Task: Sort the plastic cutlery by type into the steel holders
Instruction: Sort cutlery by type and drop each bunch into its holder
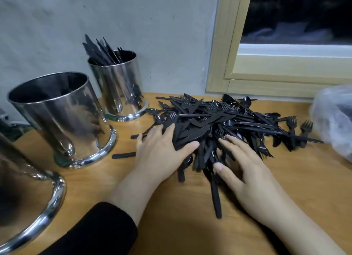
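Nearest to us a black sleeve (99, 230) covers the left forearm, and beside it at the left edge stands the closest steel holder (28, 203), of which we see only the flared base and part of the wall. Our left hand (162, 151) lies flat on the wooden surface (171, 226), fingers straight and a little spread, the thumb stretched along the near edge of the cutlery pile (228, 125) and the fingertips resting on its left fringe. Our right hand (247, 171) is palm down too, fingers relaxed and slightly parted, pressing onto the handles at the near side of the pile; we cannot tell whether the thumb pinches any piece, since the handles under it are blurred. One long black handle (216, 197) sticks out toward us between the two hands. Two short black pieces (123, 155) lie loose on the surface just left of the left hand. Behind them stands the middle steel holder (61, 117), its inside dark. Farther back, near the grey wall (133, 16), the far steel holder (118, 87) has black knives (101, 50) standing in it. The pile mixes black forks, knives and spoons. At the right edge is a clear plastic bag (335, 121), and above it a pale wooden window frame (247, 73). We can read no brand, label or writing on anything.
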A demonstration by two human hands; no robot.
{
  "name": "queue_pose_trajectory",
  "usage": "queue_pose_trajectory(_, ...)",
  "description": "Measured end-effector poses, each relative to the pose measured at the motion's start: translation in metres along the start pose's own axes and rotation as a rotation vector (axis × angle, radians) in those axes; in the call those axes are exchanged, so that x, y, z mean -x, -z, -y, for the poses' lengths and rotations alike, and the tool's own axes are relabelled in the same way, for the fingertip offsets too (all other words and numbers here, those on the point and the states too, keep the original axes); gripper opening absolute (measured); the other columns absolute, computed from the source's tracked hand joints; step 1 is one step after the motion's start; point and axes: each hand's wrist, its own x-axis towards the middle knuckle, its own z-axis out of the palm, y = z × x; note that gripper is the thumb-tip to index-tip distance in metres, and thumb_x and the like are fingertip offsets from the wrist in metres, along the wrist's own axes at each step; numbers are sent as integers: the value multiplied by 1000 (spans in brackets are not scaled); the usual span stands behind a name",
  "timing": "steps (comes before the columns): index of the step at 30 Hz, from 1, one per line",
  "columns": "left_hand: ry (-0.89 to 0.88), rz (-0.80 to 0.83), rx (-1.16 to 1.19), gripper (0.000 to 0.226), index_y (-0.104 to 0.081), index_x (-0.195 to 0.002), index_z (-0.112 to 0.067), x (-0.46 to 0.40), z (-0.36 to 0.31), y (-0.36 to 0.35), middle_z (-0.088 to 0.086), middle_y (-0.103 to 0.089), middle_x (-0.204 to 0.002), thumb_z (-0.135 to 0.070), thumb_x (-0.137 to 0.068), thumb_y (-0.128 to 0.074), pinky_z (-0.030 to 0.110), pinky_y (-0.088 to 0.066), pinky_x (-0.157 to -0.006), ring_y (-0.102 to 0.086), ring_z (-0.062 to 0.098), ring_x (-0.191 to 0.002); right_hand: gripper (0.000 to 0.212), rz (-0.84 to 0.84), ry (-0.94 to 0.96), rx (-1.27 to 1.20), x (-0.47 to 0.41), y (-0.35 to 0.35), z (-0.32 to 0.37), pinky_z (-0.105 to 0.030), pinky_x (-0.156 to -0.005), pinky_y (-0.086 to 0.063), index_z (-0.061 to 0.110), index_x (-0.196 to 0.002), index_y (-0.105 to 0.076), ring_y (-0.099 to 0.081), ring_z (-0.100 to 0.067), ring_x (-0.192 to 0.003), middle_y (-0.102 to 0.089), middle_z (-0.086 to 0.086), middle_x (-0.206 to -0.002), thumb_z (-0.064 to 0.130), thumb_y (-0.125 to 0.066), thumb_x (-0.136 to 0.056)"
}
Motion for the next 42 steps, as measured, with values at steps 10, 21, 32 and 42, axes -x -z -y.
queue_pose_trajectory(10, -137, -8, 231, 69, -13, -164, -30, 43, -48, -13, -6, -4, -172, -48, -105, -45, 37, -9, -126, -8, 15, -157, 68, -79, -33, -73, 1, 11, -7, -10, -116, -14, 34, -151, -40, -23, 9, -144, -37, 20, -154, 63, -29, -91)
queue_pose_trajectory(21, -288, 33, 245, 59, -43, -150, -45, 57, -7, 4, -26, -31, -158, -59, -94, -58, 32, -26, -116, -30, 6, -145, 53, -39, 23, 145, 3, 6, -1, -41, -117, -30, 34, -147, -46, -37, -7, -135, -47, 17, -143, 26, -60, -97)
queue_pose_trajectory(32, -369, -43, 298, 45, -59, -140, -31, 49, -7, -5, -20, -55, -135, -37, -96, -67, 13, -33, -98, -48, -2, -122, 29, -168, 107, 182, -1, -1, -7, -53, -95, -45, 28, -118, -74, -55, -18, -103, -60, 10, -104, 29, -70, -89)
queue_pose_trajectory(42, -370, -105, 405, 45, -57, -145, -27, 55, -8, 3, -17, -62, -127, -32, -101, -61, 19, -42, -99, -53, 0, -117, 24, -292, 208, 109, 1, 7, -1, -38, -84, -47, 22, -110, -75, -56, -15, -92, -60, 10, -93, 32, -62, -92)
